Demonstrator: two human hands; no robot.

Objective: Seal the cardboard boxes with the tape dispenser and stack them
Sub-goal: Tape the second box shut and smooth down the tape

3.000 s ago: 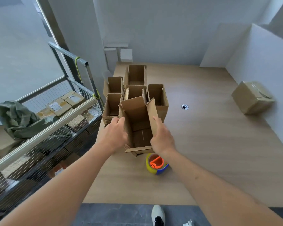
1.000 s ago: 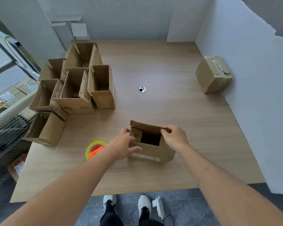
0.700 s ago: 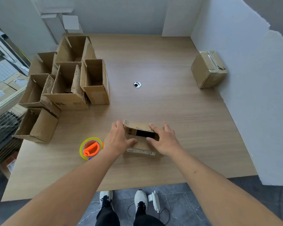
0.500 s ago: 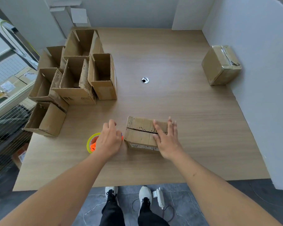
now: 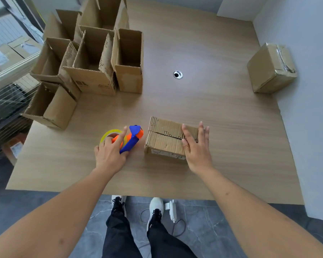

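Cardboard box [image 5: 169,139] flaps now folded shut under flat, open right hand [image 5: 196,148]; left hand [image 5: 110,153] has just gripped tape dispenser [image 5: 127,139]. Taping next.

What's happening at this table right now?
A person is about to tape a small cardboard box. Their right hand presses flat on its closed, untaped flaps while the left hand grips the blue and orange tape dispenser beside it. Several open boxes wait at the left; one sealed box sits by the wall.
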